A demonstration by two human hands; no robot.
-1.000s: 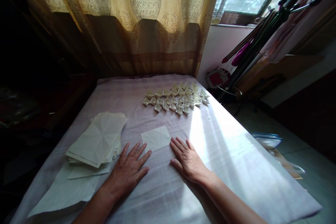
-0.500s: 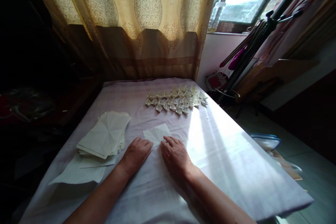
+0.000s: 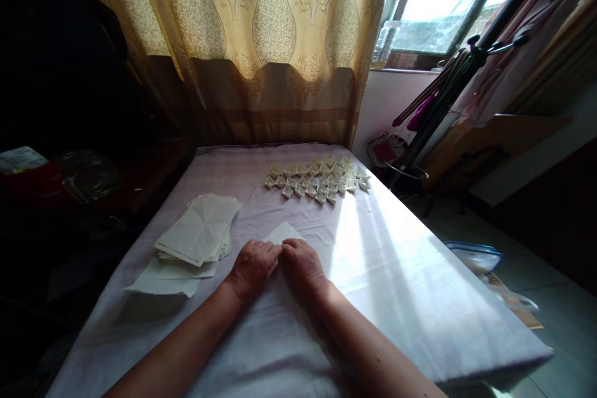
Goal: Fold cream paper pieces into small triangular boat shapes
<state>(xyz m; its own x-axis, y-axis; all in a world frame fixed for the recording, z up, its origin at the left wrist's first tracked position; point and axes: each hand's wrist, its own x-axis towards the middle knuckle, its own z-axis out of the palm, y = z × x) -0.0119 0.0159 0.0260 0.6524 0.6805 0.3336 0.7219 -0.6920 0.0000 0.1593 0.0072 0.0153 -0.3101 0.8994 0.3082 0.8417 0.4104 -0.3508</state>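
Observation:
A sheet of paper (image 3: 285, 231) lies on the cloth-covered table, its far corner showing as a pale triangle beyond my fingers. My left hand (image 3: 256, 264) is closed on the sheet's near left side. Close beside it, my right hand (image 3: 302, 264) grips the near right side, fingers bent. The two hands almost meet, and they hide the near part of the paper. To the left sits a stack of creased paper squares (image 3: 200, 230), with looser sheets under it. Farther back, several small folded paper pieces (image 3: 319, 180) stand grouped in rows.
The table (image 3: 396, 298) is covered by a pale cloth, with sunlight across its right side. A yellow curtain (image 3: 275, 25) hangs behind it. On the right are a black coat stand (image 3: 448, 87) and a blue-rimmed container (image 3: 473, 255) below table height.
My hands have come closer together. The sheet, seen flat and mostly uncovered before, now shows only a triangular far part. The view has shifted slightly.

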